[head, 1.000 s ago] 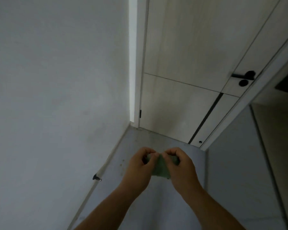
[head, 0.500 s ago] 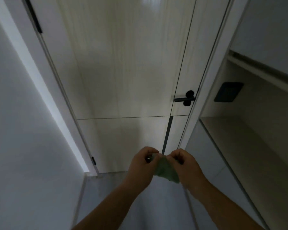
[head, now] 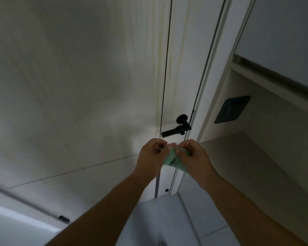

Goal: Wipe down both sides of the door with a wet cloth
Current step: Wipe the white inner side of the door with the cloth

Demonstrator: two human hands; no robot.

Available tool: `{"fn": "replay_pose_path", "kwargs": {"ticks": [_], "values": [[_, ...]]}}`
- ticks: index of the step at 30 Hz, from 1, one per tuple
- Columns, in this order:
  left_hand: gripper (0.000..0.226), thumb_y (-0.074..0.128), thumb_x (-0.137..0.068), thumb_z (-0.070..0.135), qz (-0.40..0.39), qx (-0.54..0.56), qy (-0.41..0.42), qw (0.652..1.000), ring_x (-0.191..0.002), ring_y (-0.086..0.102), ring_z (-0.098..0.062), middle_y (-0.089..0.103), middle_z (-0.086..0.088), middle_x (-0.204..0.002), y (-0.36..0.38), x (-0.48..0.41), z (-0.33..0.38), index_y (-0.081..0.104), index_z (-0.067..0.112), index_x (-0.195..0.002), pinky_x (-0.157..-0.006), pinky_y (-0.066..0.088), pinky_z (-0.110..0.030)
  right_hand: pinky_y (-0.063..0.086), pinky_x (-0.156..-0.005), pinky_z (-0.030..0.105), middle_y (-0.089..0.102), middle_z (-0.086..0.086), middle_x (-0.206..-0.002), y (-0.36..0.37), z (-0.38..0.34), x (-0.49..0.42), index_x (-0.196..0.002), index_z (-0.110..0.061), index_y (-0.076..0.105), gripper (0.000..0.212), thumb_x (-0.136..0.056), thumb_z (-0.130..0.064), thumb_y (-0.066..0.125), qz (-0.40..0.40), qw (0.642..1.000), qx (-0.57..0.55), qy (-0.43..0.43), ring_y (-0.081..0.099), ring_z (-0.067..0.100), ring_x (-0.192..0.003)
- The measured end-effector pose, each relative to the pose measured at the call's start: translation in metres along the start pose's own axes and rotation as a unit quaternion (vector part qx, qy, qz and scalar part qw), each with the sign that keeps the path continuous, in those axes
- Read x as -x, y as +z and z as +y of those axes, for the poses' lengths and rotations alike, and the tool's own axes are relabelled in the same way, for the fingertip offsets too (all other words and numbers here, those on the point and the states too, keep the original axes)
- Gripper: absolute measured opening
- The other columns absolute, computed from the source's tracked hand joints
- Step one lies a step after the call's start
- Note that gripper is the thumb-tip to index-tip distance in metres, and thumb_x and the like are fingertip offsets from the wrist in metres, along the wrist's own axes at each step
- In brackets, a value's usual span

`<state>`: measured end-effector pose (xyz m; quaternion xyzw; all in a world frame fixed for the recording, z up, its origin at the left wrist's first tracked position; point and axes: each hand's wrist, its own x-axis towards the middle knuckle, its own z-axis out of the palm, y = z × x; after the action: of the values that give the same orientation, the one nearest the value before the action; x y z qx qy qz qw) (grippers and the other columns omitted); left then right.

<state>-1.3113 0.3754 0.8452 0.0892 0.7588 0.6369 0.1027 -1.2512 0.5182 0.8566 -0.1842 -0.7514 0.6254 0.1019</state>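
Pale grey tiled floor [head: 164, 221] below, light bare-wood shelf [head: 242, 157] at right

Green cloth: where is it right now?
In the head view the green cloth sits right of centre, bunched between the left hand and right hand, just below the black door handle near the right edge of the door.

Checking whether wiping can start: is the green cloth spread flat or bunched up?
Bunched up. The green cloth is gathered between the left hand and right hand, both pinching its top edge; a crumpled fold hangs below.
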Motion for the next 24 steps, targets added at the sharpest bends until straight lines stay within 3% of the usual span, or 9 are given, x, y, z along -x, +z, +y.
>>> {"fn": "replay_pose_path", "kwargs": {"ticks": [4, 9, 12, 15, 18, 20, 22, 24], "values": [[0.011, 0.072, -0.094, 0.015, 0.036, -0.027, -0.018, 0.999, -0.072, 0.068, -0.007, 0.072, 0.001, -0.087, 0.015, -0.065, -0.006, 0.066, 0.024, -0.093, -0.062, 0.055, -0.016, 0.058, -0.075, 0.022, 0.072, -0.003, -0.09, -0.001, 0.007, -0.08, -0.091, -0.014, 0.062, 0.017, -0.095, 0.003, 0.063, -0.023, 0.999, 0.022, -0.042, 0.069, 0.011, -0.088], [0.011, 0.072, -0.095, 0.025, 0.062, -0.097, -0.029, 0.993, -0.076, 0.062, -0.003, 0.067, 0.004, -0.092, 0.022, -0.101, -0.019, 0.064, 0.026, -0.101, -0.062, 0.046, -0.007, 0.052, -0.084, 0.013, 0.073, -0.008, -0.103, 0.002, 0.014, -0.128, -0.092, -0.03, 0.061, 0.025, -0.097, -0.006, 0.063, -0.057, 0.982, 0.126, -0.127, 0.067, 0.003, -0.098], [0.009, 0.069, -0.097, 0.031, 0.038, -0.092, -0.081, 0.992, -0.082, 0.067, -0.01, 0.069, 0.004, -0.093, 0.024, -0.114, -0.025, 0.063, 0.026, -0.101, -0.072, 0.056, -0.025, 0.041, -0.083, 0.005, 0.071, -0.006, -0.101, 0.003, 0.018, -0.142, -0.094, -0.023, 0.067, 0.011, -0.095, -0.012, 0.066, -0.048, 0.964, 0.212, -0.154, 0.061, 0.004, -0.097], [0.006, 0.067, -0.098, 0.028, 0.019, -0.065, -0.109, 0.992, -0.087, 0.071, -0.02, 0.073, 0.0, -0.09, 0.023, -0.121, -0.03, 0.066, 0.022, -0.096, -0.082, 0.062, -0.043, 0.034, -0.09, 0.014, 0.067, -0.001, -0.106, 0.004, 0.022, -0.143, -0.094, -0.019, 0.074, 0.005, -0.09, -0.016, 0.074, 0.027, 0.922, 0.323, -0.211, 0.055, 0.017, -0.105], [0.01, 0.066, -0.098, 0.027, -0.001, -0.03, -0.118, 0.993, -0.078, 0.072, -0.017, 0.073, 0.006, -0.077, 0.023, -0.123, -0.036, 0.065, 0.026, -0.089, -0.07, 0.063, -0.034, 0.027, -0.097, 0.03, 0.067, 0.001, -0.111, 0.006, 0.024, -0.138, -0.093, -0.021, 0.078, 0.007, -0.087, -0.021, 0.078, 0.108, 0.869, 0.407, -0.259, 0.053, 0.021, -0.113], [0.01, 0.066, -0.099, 0.027, -0.009, -0.005, -0.133, 0.991, -0.073, 0.072, -0.012, 0.073, 0.01, -0.074, 0.023, -0.121, -0.04, 0.064, 0.025, -0.089, -0.063, 0.06, -0.027, 0.037, -0.096, 0.035, 0.071, -0.003, -0.104, 0.009, 0.028, -0.131, -0.095, -0.021, 0.079, 0.009, -0.089, -0.017, 0.075, 0.074, 0.843, 0.431, -0.313, 0.061, 0.02, -0.107], [0.01, 0.065, -0.1, 0.029, -0.018, 0.035, -0.148, 0.988, -0.074, 0.073, -0.012, 0.074, 0.007, -0.078, 0.022, -0.12, -0.044, 0.065, 0.023, -0.093, -0.06, 0.057, -0.022, 0.048, -0.1, 0.04, 0.074, 0.0, -0.11, 0.013, 0.036, -0.122, -0.108, -0.016, 0.077, 0.022, -0.088, -0.009, 0.073, 0.02, 0.835, 0.439, -0.33, 0.067, 0.022, -0.108], [0.012, 0.06, -0.103, 0.028, -0.028, 0.071, -0.168, 0.983, -0.074, 0.075, -0.012, 0.075, 0.004, -0.081, 0.019, -0.12, -0.046, 0.067, 0.021, -0.096, -0.059, 0.055, -0.021, 0.037, -0.116, 0.043, 0.067, 0.004, -0.132, 0.015, 0.042, -0.114, -0.131, -0.014, 0.067, 0.036, -0.095, -0.018, 0.061, -0.017, 0.827, 0.472, -0.304, 0.06, 0.026, -0.128]]}}
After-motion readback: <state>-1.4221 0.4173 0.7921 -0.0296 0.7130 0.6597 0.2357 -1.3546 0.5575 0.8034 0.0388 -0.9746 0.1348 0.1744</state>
